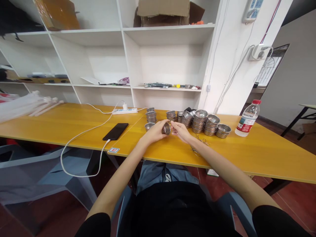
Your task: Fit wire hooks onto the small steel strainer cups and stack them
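Observation:
My left hand [157, 132] is closed around a small perforated metal strainer basket [166, 128], tilted on its side with its round face towards me. Close by on the right, my right hand [181, 131] is pinched at the basket's upper edge. Whatever lies between its fingertips is too small to make out. Several thin wire pieces [197, 148] lie on the table under my right forearm. Behind my hands stand stacks of similar baskets [198, 122], with a shorter stack [151, 116] to the left.
A black phone [116, 131] on a white cable lies on the yellow table [81, 126] at left. Behind it is a power strip [124, 111]. At right stands a plastic bottle [247, 119] with a red cap. White shelves [170, 29] rise along the back.

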The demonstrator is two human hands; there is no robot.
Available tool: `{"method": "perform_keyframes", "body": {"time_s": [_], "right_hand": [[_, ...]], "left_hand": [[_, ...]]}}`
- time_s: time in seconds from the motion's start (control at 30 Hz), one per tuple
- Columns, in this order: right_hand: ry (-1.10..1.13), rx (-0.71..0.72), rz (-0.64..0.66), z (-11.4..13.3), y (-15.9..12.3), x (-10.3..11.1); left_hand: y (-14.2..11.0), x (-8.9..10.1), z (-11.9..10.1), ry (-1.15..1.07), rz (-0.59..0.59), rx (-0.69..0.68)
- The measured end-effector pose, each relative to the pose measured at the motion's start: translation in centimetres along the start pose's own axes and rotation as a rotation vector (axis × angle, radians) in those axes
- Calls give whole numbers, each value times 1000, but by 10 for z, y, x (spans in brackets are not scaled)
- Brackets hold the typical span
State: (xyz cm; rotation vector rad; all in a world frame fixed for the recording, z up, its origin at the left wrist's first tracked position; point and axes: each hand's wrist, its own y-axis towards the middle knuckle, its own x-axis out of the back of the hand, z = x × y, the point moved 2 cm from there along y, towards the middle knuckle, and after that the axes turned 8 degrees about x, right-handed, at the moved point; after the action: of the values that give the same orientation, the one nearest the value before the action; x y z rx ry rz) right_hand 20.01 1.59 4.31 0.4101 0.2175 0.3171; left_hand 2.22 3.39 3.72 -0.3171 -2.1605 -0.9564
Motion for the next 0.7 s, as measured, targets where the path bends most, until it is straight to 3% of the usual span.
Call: {"method": "perform_keyframes", "body": {"time_s": [0.2,0.7], "right_hand": [[-3,-90,-37,-10,2,5],[-53,-121,0,-13,0,4]], "left_hand": [[0,-2,3,14,21,-3],[-2,-2,1,35,54,38]]}}
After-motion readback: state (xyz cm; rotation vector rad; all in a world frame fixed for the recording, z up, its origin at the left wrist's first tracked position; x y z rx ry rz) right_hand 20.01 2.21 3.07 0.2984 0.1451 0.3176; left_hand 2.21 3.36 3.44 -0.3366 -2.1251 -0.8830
